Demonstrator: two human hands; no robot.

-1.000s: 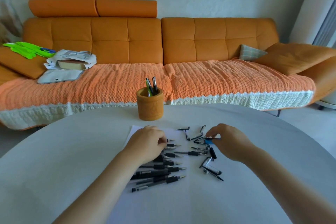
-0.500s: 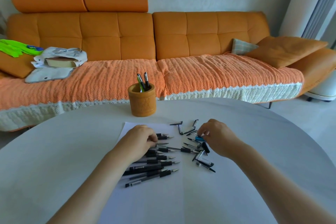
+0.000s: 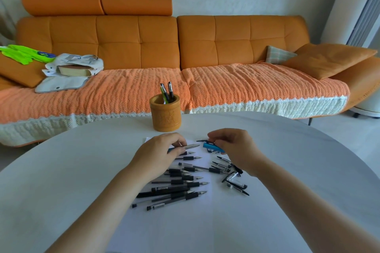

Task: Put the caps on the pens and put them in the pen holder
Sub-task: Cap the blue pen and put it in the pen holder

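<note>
From the head camera, the left hand [image 3: 162,151] is closed on a blue pen [image 3: 191,146] near the middle of the round white table [image 3: 61,170], fingers pinching the barrel so that only the pale tapered tip shows, pointing toward three o'clock with the long axis lying nearly level, left to right. Facing it, the right hand [image 3: 236,146] is clamped on a blue cap [image 3: 211,147], its open mouth turned toward nine o'clock — the two are held end to end, just apart, seemingly so the cap can slide straight onto the tip. At six o'clock from the hands lies a heap of uncapped black pens [image 3: 176,187], most with their long axes running roughly left to right and tips toward three o'clock. Loose black caps [image 3: 232,176] are scattered at about four o'clock from the right hand, near its wrist. The orange pen holder [image 3: 165,116] stands upright at twelve o'clock, just beyond the hands, with two capped pens already in it, leaning slightly — so the job looks barely begun. Behind the table runs an orange sofa [image 3: 205,43].
</note>
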